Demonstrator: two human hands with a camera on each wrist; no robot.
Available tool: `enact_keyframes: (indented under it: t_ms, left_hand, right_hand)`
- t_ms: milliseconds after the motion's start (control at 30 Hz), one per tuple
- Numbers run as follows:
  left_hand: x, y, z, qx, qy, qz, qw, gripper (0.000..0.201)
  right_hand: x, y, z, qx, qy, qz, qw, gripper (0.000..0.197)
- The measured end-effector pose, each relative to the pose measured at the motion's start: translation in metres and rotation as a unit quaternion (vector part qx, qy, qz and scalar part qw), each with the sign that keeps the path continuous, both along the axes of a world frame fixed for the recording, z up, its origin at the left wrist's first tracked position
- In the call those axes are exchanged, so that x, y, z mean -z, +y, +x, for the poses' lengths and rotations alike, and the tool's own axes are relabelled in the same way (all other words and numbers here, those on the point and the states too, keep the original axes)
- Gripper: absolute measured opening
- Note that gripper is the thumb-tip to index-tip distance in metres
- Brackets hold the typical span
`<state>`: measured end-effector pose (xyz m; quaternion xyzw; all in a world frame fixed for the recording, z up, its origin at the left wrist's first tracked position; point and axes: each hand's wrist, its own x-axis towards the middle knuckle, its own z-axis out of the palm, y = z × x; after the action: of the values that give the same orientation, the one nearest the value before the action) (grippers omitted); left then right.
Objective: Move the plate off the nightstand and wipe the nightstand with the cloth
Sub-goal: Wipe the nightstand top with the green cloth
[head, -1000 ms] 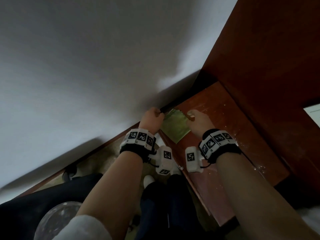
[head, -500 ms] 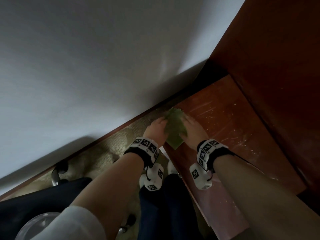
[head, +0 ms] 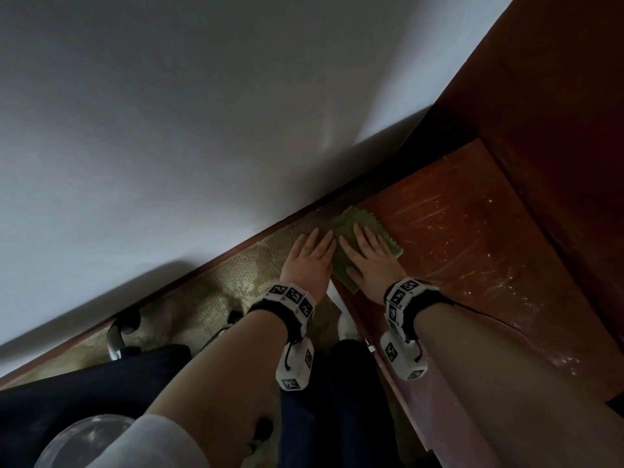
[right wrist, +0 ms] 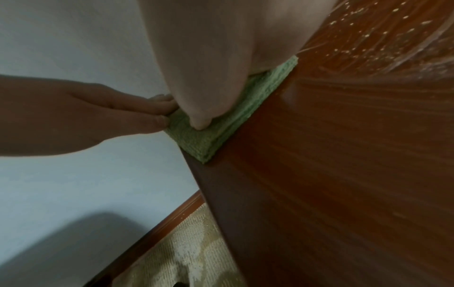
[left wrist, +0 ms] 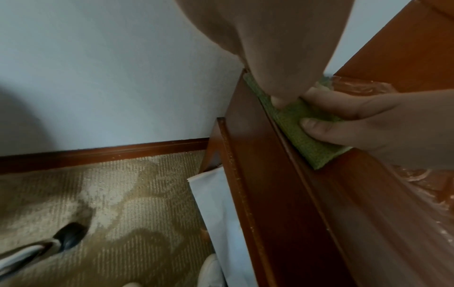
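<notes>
A folded green cloth (head: 341, 265) lies on the left edge of the red-brown nightstand (head: 472, 265), close to the wall. Both hands lie flat on it with straight fingers. My left hand (head: 312, 246) covers its left side and partly overhangs the edge. My right hand (head: 366, 248) presses its right side. In the left wrist view the right thumb sits on the cloth (left wrist: 307, 143). The right wrist view shows the cloth (right wrist: 196, 141) as several layers thick. A clear round glass plate (head: 77, 440) sits at the bottom left, off the nightstand.
White specks and smears (head: 489, 231) cover the nightstand's far and right parts. A dark wooden headboard (head: 557, 130) rises at the right, a white wall (head: 169, 130) at the left. Below are patterned carpet (head: 209, 292), a chair caster (head: 128, 324) and an open drawer (left wrist: 213, 203).
A second ago both hands pinched the cloth's far corners and held it spread out. They have since laid it down folded and now press flat on it.
</notes>
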<state>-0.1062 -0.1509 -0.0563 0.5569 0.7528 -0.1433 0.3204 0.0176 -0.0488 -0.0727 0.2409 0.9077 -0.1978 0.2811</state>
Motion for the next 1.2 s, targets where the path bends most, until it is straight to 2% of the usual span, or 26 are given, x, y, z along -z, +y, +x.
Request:
enact_keyframes:
  t_ms: [233,533,667,867,1033,1200]
  left_hand:
    - [0.005,-0.01,-0.019,-0.021,0.016,-0.027,0.999,0.064]
    - [0.009,0.007,-0.016,-0.042,-0.014,0.016,0.999,0.06]
    - [0.011,0.021,-0.011,-0.05,-0.034,0.036,0.998,0.059]
    - [0.018,0.032,-0.007,-0.026,-0.056,0.024,0.998,0.071]
    - [0.02,0.043,-0.001,-0.019,-0.047,0.034,0.998,0.08]
    - [0.017,0.07,0.002,0.047,-0.056,0.031,0.997,0.087]
  right_hand:
    - [0.007,-0.007,-0.026,-0.008,0.003,0.012,1.0,0.06]
    - [0.01,0.011,-0.021,0.005,0.013,0.031,0.999,0.064]
    - [0.009,0.028,-0.012,0.045,0.0,0.041,0.998,0.065]
    - [0.006,0.065,0.011,0.142,-0.029,0.028,0.989,0.066]
    - [0.008,0.072,0.012,0.181,-0.023,0.03,0.983,0.07]
    - [0.01,0.083,0.009,0.198,-0.029,0.042,0.979,0.073]
